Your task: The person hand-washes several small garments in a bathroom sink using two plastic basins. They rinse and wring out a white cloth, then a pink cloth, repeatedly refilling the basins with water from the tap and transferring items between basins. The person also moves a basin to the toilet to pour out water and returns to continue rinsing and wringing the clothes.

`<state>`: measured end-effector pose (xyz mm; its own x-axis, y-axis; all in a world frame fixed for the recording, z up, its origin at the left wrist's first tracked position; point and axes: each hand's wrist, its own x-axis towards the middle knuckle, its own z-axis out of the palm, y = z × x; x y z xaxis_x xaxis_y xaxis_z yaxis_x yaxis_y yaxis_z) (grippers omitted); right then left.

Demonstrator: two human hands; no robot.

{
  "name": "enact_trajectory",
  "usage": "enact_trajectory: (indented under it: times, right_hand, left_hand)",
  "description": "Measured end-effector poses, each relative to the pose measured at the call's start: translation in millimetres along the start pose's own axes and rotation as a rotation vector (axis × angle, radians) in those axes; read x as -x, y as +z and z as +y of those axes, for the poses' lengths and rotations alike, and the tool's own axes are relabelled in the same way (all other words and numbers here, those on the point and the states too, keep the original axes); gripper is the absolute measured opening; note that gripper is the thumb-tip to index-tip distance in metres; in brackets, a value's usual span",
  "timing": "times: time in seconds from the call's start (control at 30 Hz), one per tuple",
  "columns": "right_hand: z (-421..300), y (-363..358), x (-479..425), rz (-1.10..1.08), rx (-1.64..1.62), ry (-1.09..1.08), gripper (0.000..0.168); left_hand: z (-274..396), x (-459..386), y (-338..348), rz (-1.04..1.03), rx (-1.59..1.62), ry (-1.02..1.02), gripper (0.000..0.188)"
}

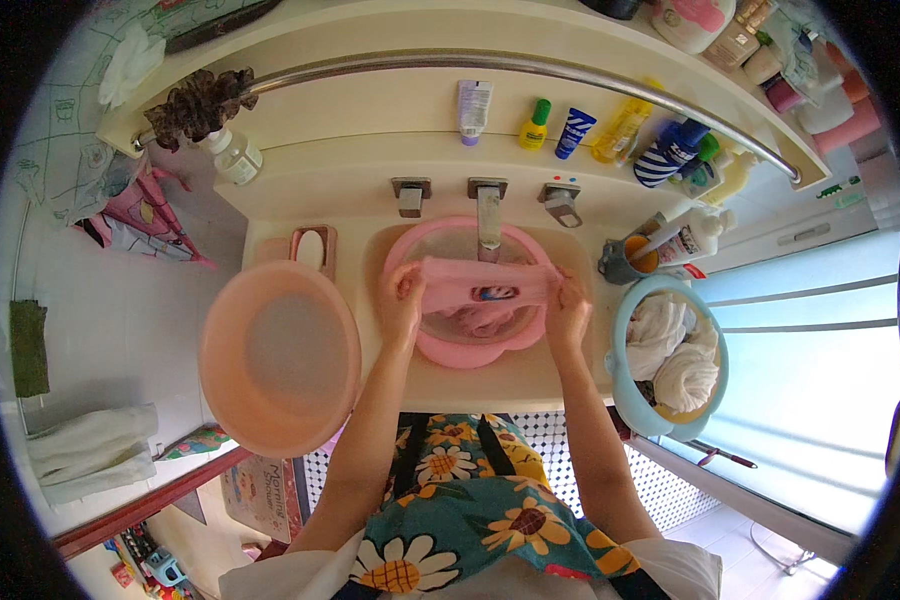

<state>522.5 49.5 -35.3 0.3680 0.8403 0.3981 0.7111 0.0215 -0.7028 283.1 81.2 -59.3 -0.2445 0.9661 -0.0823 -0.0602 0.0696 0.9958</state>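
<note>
A wet pink cloth garment (454, 283) with a small printed picture is stretched level between my hands. My left hand (406, 289) grips one end and my right hand (570, 300) the other. Beneath it, a pink plastic basin (461, 355) stands in the washbasin under the metal spout (488, 217); more pink fabric (484, 321) lies in its water. An orange-pink basin (221, 360) is left of my forearm. On the right, a light blue basin (622, 367) holds twisted white cloths (686, 379).
Two tap handles (410, 196) (562, 204) flank the spout. A soap dish (333, 251) sits behind the orange-pink basin. A metal rail (450, 58) spans the back, above several tubes and bottles. A cup with a toothbrush (619, 262) stands behind the blue basin.
</note>
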Motion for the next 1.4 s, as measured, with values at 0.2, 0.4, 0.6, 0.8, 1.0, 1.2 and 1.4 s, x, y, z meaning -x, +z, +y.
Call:
enact_trajectory:
  times: [0.2,0.4,0.6,0.8,1.0,1.2,1.4]
  right_hand:
    - [8.4,45.9,21.8,-0.401,0.01,0.065,0.05]
    - [10.0,88.2,48.3,-0.869,0.653,-0.073,0.05]
    - [25.1,108.1,54.0,-0.848,0.663,-0.101,0.049]
    - [7.2,89.1,22.8,-1.134,0.403,0.078,0.049]
    - [17.7,79.2,41.3,-0.534,0.112,-0.094,0.064]
    - [79.3,124.4,76.8,-0.631,-0.448,0.254,0.069]
    - [43.6,124.6,85.5,-0.572,-0.767,0.338,0.044]
  left_hand:
    - [-25.5,14.5,24.0,-0.245,-1.02,0.424,0.036]
    - [-95.3,12.9,30.4,-0.552,-1.349,0.039,0.04]
    - [-121.2,0.1,29.4,-0.595,-1.289,-0.255,0.034]
    - [-78.5,-7.9,34.1,-0.215,-1.191,0.125,0.028]
    - [41.6,-21.6,37.2,-0.319,-0.857,0.329,0.017]
    - [165.3,0.4,42.5,-0.193,-0.343,0.439,0.009]
    - [247.2,23.4,51.2,-0.189,-0.108,0.655,0.012]
